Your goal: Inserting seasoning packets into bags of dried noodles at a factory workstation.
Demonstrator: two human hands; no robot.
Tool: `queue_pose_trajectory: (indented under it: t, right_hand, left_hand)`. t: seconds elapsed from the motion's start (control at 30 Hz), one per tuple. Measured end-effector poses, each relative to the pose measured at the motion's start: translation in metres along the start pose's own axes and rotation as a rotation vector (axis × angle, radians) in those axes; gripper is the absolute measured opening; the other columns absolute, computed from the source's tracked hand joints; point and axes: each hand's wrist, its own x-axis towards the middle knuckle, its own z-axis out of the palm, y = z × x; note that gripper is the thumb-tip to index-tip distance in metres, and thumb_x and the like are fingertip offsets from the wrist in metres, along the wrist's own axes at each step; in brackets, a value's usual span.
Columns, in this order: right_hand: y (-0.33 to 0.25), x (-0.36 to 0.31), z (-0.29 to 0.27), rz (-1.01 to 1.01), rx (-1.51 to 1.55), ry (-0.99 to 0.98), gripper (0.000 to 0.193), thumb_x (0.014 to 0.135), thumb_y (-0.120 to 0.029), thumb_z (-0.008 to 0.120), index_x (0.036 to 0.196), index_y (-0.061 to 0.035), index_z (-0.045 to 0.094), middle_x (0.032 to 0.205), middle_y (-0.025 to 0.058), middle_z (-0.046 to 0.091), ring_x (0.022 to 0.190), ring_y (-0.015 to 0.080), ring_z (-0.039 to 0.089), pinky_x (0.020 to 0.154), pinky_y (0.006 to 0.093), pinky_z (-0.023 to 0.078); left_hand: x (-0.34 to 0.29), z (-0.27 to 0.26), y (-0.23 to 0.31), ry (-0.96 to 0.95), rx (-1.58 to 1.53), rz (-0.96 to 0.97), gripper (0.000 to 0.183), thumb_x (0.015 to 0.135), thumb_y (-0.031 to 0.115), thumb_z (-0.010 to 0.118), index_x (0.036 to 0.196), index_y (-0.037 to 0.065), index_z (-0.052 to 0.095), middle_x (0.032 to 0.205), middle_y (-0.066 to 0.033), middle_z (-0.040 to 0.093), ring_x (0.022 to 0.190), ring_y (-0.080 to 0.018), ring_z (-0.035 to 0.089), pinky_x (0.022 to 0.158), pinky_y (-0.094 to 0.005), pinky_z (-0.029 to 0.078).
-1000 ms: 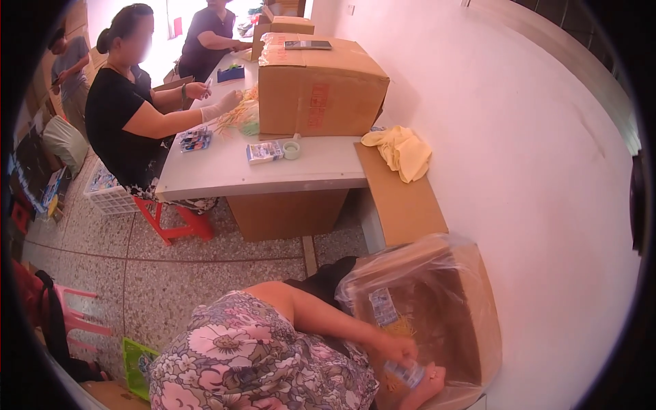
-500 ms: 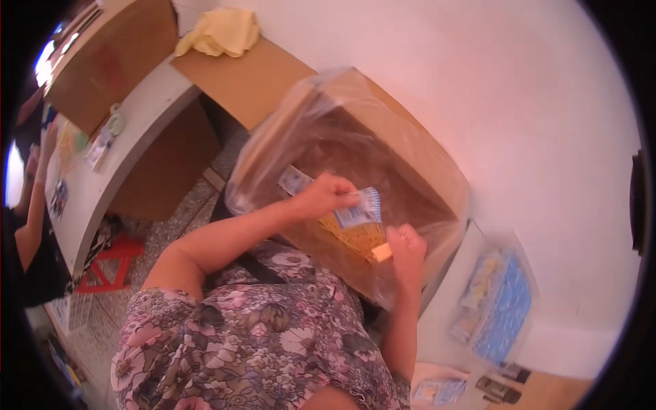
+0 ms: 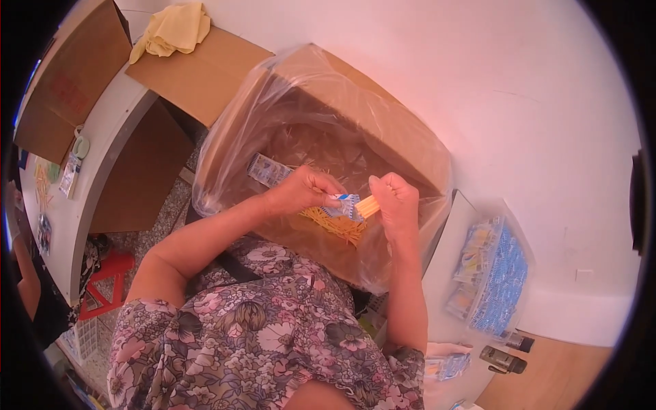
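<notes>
Over the lined box, my left hand (image 3: 307, 190) is closed on the edge of a small clear plastic packet (image 3: 352, 206) with blue-striped trim. My right hand (image 3: 396, 199) grips a short bundle of yellow sticks (image 3: 367, 207). The bundle's ends are right at the packet; whether they are inside it I cannot tell. Below both hands, many loose yellow sticks (image 3: 333, 226) lie in the box. Another clear printed packet (image 3: 266, 170) lies in the box, left of my left hand.
The cardboard box (image 3: 417, 158) has a clear plastic liner over its rim. On the right stands a clear tub (image 3: 519, 273) of blue-edged packets, near a dark bottle-like object (image 3: 503, 359). A yellow cloth (image 3: 174, 31) lies on a cardboard flap. Part of another person shows at the far left.
My right hand has risen and brought the yellow bundle up against the packet. The packet, broad side up before, is now tilted toward the bundle. The whole view has shifted slightly.
</notes>
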Motion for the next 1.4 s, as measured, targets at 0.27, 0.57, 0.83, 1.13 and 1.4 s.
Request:
queue_pose_trajectory:
  t: [0.27,0.57,0.83,1.13,1.4]
  right_hand:
    - [-0.018,-0.007,0.014,-0.379,-0.580,0.035,0.019,0.080,-0.018,0.062,0.076,-0.0009,0.056,0.066,0.0123,0.057,0.058,0.0236,0.056,0.055,0.0313,0.043]
    - [0.003,-0.056,0.005,-0.482,-0.688,0.247,0.025,0.077,-0.008,0.064,0.100,0.0000,0.058,0.084,0.0126,0.062,0.078,0.0183,0.060,0.069,0.0269,0.046]
    - [-0.006,-0.211,-0.099,-0.283,-0.367,0.411,0.021,0.074,0.000,0.066,0.094,0.0014,0.061,0.086,0.0106,0.064,0.074,0.0162,0.062,0.065,0.0261,0.049]
    - [0.103,-0.430,-0.231,0.360,-0.634,1.258,0.030,0.073,-0.005,0.066,0.102,0.0008,0.059,0.087,0.0071,0.063,0.080,0.0165,0.058,0.073,0.0272,0.046]
    - [0.092,-0.393,-0.225,-0.015,-1.368,1.427,0.035,0.082,-0.023,0.063,0.107,0.0014,0.059,0.108,0.0168,0.059,0.099,0.0284,0.055,0.086,0.0360,0.044]
  left_hand:
    - [0.005,0.005,-0.010,0.038,-0.066,-0.091,0.016,0.084,0.013,0.061,0.090,-0.001,0.066,0.082,-0.0006,0.064,0.076,-0.0054,0.055,0.069,-0.0213,0.046]
    - [0.010,0.039,-0.005,0.024,-0.067,-0.176,0.021,0.087,0.019,0.057,0.093,0.001,0.065,0.080,0.0018,0.061,0.074,-0.0047,0.052,0.065,-0.0217,0.044]
    - [0.011,-0.040,-0.032,-0.079,0.851,-0.036,0.019,0.074,0.013,0.064,0.085,-0.003,0.065,0.078,-0.0135,0.065,0.073,-0.0213,0.063,0.066,-0.0320,0.048]
    - [0.006,-0.117,-0.114,-0.178,1.567,-0.102,0.036,0.054,0.023,0.076,0.082,0.006,0.061,0.081,-0.0168,0.061,0.078,-0.0345,0.059,0.069,-0.0436,0.047]
    - [0.023,-0.097,-0.133,-0.114,1.585,0.024,0.047,0.063,0.017,0.069,0.105,0.008,0.052,0.099,-0.0144,0.058,0.094,-0.0334,0.055,0.082,-0.0432,0.044]
